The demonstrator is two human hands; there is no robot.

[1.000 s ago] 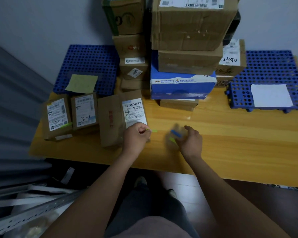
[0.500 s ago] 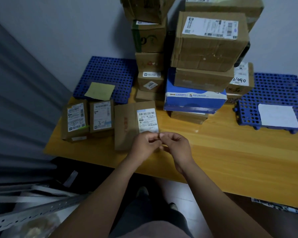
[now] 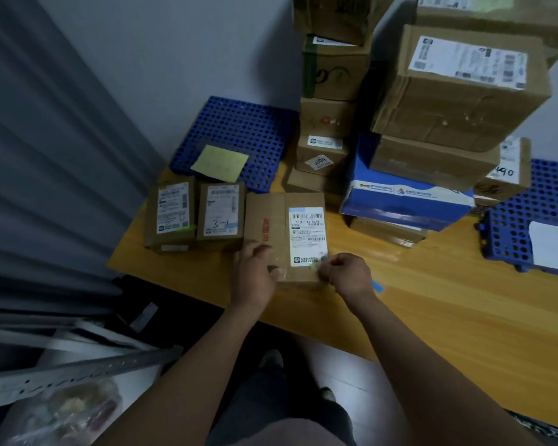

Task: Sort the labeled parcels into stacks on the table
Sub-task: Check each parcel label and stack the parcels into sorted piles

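A yellow wooden table (image 3: 448, 304) runs across the view from nine o'clock to four o'clock. On its far side, at one o'clock, large cartons (image 3: 458, 98) stand piled against the wall. The lower ones rest on a blue-and-white box (image 3: 406, 204). Just beside this pile, at twelve o'clock, a narrow column of smaller cartons (image 3: 327, 117) rises out of the top of the view.

Two blue perforated mats lie on the table, a left mat (image 3: 248, 123) at eleven o'clock and a right mat (image 3: 541, 201) at three o'clock. A yellow-green sheet (image 3: 219, 162) rests on the left mat's near edge, and a white sheet (image 3: 554, 246) rests on the right mat.

The flat parcel (image 3: 268, 220) lies at the centre, near the table's front edge, with its white label (image 3: 306, 233) face up on its right half. At its nine o'clock, just beside it, sits a small parcel marked 3-1 (image 3: 221, 214). A second small parcel (image 3: 171, 214) lies close at that one's nine o'clock.

The left hand (image 3: 255, 272) lies on the flat parcel's near left corner with its fingers bent. The blur there does not let me tell whether it grips the edge or only presses down. The right hand (image 3: 345, 275) is at the parcel's five o'clock. Its thumb and forefinger pinch a small greenish tab (image 3: 314, 266) at the label's lower right corner. A tiny blue scrap (image 3: 378, 286) lies on the table just beside the right wrist.
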